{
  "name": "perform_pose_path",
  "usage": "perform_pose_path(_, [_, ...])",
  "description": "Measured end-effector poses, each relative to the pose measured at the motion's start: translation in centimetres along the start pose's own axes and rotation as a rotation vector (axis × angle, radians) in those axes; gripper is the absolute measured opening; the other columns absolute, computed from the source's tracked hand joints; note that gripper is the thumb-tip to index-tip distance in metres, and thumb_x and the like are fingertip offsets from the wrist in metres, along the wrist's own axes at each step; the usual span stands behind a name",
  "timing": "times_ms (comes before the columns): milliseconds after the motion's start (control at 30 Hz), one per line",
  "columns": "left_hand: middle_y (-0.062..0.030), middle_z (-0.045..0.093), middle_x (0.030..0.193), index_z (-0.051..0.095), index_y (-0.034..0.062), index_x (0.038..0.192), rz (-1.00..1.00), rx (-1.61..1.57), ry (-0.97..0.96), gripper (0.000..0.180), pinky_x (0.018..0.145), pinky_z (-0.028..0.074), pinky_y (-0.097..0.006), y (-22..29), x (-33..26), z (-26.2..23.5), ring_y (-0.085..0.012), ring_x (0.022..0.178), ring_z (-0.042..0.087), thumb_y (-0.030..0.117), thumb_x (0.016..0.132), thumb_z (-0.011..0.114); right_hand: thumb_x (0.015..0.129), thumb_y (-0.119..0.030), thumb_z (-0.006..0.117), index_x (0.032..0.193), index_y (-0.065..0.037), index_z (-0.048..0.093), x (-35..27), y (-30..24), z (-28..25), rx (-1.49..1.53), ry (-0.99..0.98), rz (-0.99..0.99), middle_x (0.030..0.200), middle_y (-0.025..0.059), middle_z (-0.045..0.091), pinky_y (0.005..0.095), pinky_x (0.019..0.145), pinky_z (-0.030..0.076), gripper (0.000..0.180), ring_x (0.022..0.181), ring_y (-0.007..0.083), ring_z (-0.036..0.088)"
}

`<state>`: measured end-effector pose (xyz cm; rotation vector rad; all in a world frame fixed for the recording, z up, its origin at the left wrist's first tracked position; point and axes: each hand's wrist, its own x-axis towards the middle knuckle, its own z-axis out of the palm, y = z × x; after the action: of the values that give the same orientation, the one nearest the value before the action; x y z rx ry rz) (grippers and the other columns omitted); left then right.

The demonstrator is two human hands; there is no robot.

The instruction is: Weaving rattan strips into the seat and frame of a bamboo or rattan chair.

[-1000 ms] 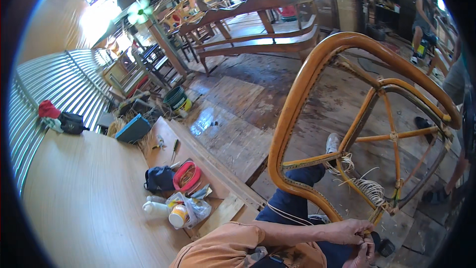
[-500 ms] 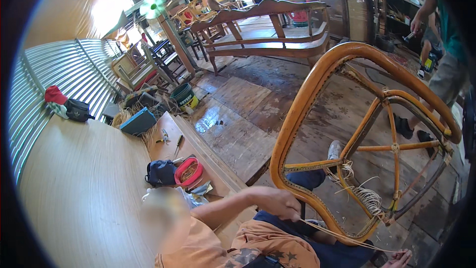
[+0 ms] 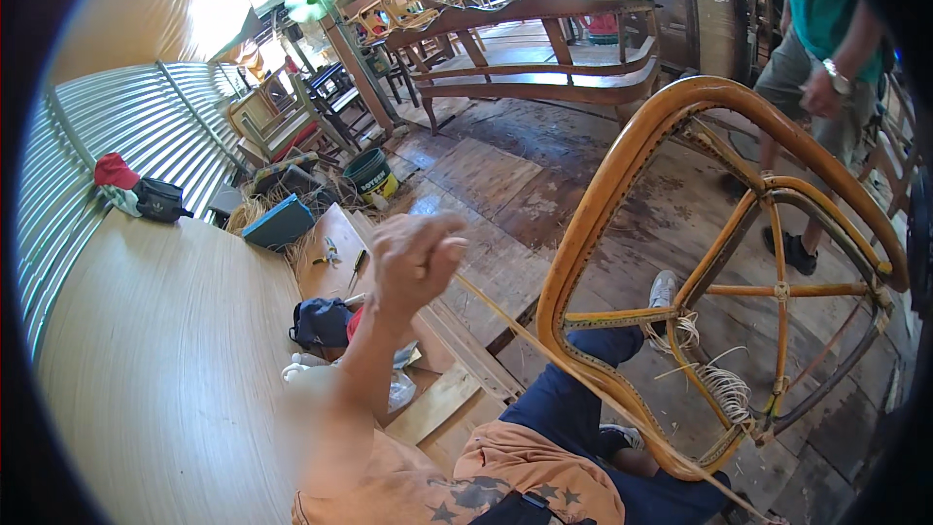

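Observation:
My left hand [image 3: 413, 258] is raised in front of me, closed around a thin tan rattan strand [image 3: 515, 327]. From this hand the strand runs taut down to the right, past the near edge of a rattan chair frame [image 3: 562, 272], to the lower rim of the view. My right hand is out of sight beyond that rim. The frame is orange-brown, a rounded loop edged with small holes, with crossing poles behind it. It leans beside my legs. A loose coil of pale rattan strand [image 3: 727, 391] hangs on a lower pole.
On the left is a wooden tabletop [image 3: 175, 360]. Beside it are pliers [image 3: 331, 255], a screwdriver [image 3: 358, 267] and a dark blue bag [image 3: 319, 324]. A wooden bench [image 3: 530, 87] stands across the floor. Another person in a green shirt [image 3: 816, 0] stands at right.
My left hand has swung up and left, drawing the strand out long. My right hand has dropped out of view at the lower right. The other person has stepped closer to the frame.

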<state>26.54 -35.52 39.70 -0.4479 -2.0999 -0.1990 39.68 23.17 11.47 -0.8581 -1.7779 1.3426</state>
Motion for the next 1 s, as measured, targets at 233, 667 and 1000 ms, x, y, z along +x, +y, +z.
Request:
perform_pose_path(233, [-0.0117,0.059,0.074,0.062,0.0040,0.092,-0.212,0.580,-0.354,0.025,0.056,0.045,-0.035,-6.3,-5.6,4.2,-0.0288,0.069,0.059,0.026,0.082,0.056,0.083,-0.020,0.059,0.086,-0.003,0.054,-4.4,-1.4,6.0,0.370,-0.162,0.505,0.087,0.0136,0.058,0.0343,0.065,0.045,0.018,0.072,0.0258,0.054])
perform_pose_path(667, [-0.0071,0.056,0.082,0.056,0.0031,0.097,-0.518,-1.495,-1.030,0.024,0.067,0.044,-0.030,21.5,-11.2,17.5,-0.0196,0.076,0.055,0.025,0.091,0.049,0.086,-0.010,0.058,0.083,-0.002,0.053,-14.4,-12.6,15.4,0.552,-0.695,0.121,0.104,0.0100,0.052,0.0230,0.075,0.041,0.010,0.088,0.0120,0.049])
perform_pose_path(1000, [-0.0013,0.052,0.072,0.056,0.0083,0.086,-0.462,-1.553,-1.024,0.016,0.049,0.040,-0.026,24.8,-11.4,18.0,-0.0137,0.060,0.050,0.024,0.086,0.057,0.083,-0.015,0.060,0.078,0.002,0.055,-12.9,-10.1,12.5,0.636,-0.648,0.216,0.094,0.0123,0.056,0.0308,0.082,0.041,0.018,0.091,0.0206,0.053])
